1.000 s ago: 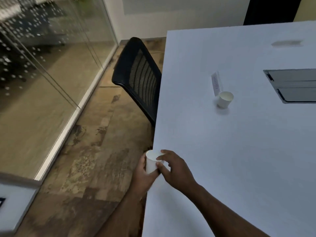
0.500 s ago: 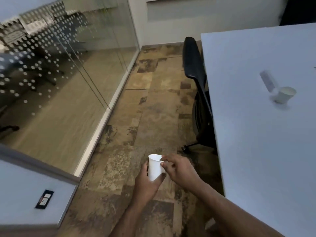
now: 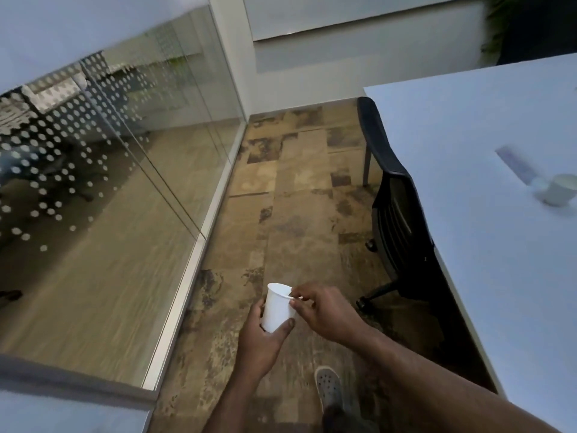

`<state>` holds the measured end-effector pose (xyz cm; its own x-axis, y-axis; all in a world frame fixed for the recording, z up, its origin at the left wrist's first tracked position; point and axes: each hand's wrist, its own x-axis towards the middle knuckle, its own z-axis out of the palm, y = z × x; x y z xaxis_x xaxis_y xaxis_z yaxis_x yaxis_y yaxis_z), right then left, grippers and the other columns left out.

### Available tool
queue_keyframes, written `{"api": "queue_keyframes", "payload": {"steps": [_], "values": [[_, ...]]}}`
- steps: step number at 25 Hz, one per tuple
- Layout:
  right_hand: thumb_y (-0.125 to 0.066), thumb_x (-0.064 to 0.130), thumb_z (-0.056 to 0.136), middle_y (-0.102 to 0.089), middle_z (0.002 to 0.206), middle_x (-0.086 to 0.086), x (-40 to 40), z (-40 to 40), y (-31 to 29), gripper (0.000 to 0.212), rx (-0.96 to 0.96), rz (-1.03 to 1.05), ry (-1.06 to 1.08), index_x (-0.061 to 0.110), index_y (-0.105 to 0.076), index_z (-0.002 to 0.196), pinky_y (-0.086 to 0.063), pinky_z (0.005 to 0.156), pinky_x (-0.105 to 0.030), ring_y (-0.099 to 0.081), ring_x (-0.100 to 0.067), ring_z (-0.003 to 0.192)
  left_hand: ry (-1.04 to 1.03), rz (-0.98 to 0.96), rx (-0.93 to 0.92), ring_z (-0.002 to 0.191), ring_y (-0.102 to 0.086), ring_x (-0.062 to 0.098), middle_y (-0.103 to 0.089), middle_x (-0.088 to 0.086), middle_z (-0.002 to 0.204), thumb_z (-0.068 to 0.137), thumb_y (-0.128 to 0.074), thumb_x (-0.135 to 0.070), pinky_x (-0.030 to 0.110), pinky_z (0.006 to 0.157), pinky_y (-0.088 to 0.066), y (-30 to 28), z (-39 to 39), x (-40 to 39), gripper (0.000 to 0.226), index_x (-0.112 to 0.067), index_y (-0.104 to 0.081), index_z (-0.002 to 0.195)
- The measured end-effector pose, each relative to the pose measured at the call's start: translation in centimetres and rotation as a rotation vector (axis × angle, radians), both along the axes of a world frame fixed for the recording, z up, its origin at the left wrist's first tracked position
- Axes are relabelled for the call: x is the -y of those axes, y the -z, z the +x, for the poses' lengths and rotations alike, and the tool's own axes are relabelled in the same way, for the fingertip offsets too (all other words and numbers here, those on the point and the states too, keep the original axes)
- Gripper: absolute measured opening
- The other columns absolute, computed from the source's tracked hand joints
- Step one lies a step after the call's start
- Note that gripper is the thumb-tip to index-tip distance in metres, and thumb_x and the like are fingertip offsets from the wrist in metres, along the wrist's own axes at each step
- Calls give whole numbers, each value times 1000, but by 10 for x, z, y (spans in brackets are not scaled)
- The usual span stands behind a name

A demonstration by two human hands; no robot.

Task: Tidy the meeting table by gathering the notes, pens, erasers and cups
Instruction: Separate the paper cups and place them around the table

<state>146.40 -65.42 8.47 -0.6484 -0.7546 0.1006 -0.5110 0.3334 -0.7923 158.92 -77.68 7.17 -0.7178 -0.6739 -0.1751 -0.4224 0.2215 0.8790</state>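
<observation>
A white paper cup (image 3: 276, 307) is upright over the carpet, left of the table. My left hand (image 3: 260, 337) grips it from below, fingers curled round its lower wall. My right hand (image 3: 324, 310) pinches its rim at the right side. A second white cup (image 3: 560, 189) stands on the white meeting table (image 3: 468, 170) near the right edge of view, blurred, with a small clear card stand (image 3: 516, 165) just behind it.
A black mesh office chair (image 3: 396, 214) stands tucked at the table's left side. A glass partition with a dot pattern (image 3: 103, 170) runs along the left. Patterned brown carpet (image 3: 281, 214) lies between them. My shoe (image 3: 327, 385) shows below my hands.
The view has swung left, away from the table. The cup and both hands, earlier at the table's edge, are now over the carpet. The grip on the cup is unchanged.
</observation>
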Motion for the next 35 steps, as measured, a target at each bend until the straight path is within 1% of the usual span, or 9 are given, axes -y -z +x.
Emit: {"api": "queue_keyframes", "payload": {"steps": [3, 7, 11, 14, 19, 24, 27, 30, 35], "values": [[-58, 33, 91, -69, 114, 4, 60, -53, 4, 26, -5, -20, -22, 18, -69, 110, -51, 81, -26, -64, -9, 97, -7, 11, -16, 100, -62, 13, -63, -3, 117, 74, -83, -30, 32, 80, -54, 0, -51, 63, 66, -25, -50, 131], [-58, 32, 92, -69, 115, 4, 149, -136, -6, 26, -15, 9, -13, 19, -70, 111, -50, 80, -24, -64, -8, 95, 22, 44, -7, 99, -63, 12, -63, -4, 118, 74, -83, -30, 29, 76, -55, -5, -133, 155, 62, -29, -50, 126], [-57, 31, 93, -70, 114, 3, 215, -218, -26, 27, -22, 64, 4, 18, -70, 113, -51, 79, -28, -65, -12, 94, 32, 56, -5, 103, -63, 14, -63, -6, 119, 60, -82, -46, 37, 83, -57, -20, -219, 233, 75, -33, -50, 126], [-56, 35, 93, -70, 113, 4, 251, -281, -33, 27, -70, 112, 16, 21, -70, 111, -52, 81, -31, -65, -11, 94, 52, 91, -40, 101, -63, 13, -63, -7, 117, 63, -84, -38, 35, 82, -56, -26, -283, 271, 71, -33, -51, 125], [-59, 34, 91, -68, 116, 4, 323, -400, -23, 27, -145, 143, 71, 19, -70, 111, -52, 84, -29, -64, -12, 98, 104, 128, -36, 102, -64, 12, -64, -9, 119, 58, -83, -44, 37, 84, -58, -11, -408, 349, 79, -30, -52, 130], [-57, 36, 92, -68, 118, 3, 395, -539, -3, 29, -158, 197, 186, 20, -69, 112, -50, 85, -26, -64, -15, 103, 265, 138, -26, 101, -64, 11, -63, -9, 118, 67, -87, -26, 28, 79, -55, 1, -571, 444, 63, -31, -54, 120], [-56, 36, 93, -67, 121, 4, 425, -620, -12, 30, -188, 235, 295, 20, -68, 116, -48, 87, -25, -63, -14, 106, 393, 97, -21, 100, -62, 10, -61, -12, 114, 69, -86, -25, 28, 80, -55, -14, -674, 483, 60, -34, -51, 117], [-56, 38, 93, -67, 121, 4, 445, -700, -25, 30, -169, 226, 401, 21, -68, 114, -52, 87, -30, -64, -14, 104, 490, 92, -14, 99, -61, 8, -59, -18, 111, 71, -85, -23, 29, 81, -54, -27, -770, 506, 58, -37, -49, 114], [-56, 35, 93, -68, 117, 2, 475, -843, -17, 29, -167, 214, 507, 18, -68, 114, -38, 77, -18, -63, -15, 101, 540, 51, -12, 97, -63, 10, -61, -11, 115, 70, -85, -27, 31, 79, -55, -16, -933, 538, 63, -33, -52, 123]]}}
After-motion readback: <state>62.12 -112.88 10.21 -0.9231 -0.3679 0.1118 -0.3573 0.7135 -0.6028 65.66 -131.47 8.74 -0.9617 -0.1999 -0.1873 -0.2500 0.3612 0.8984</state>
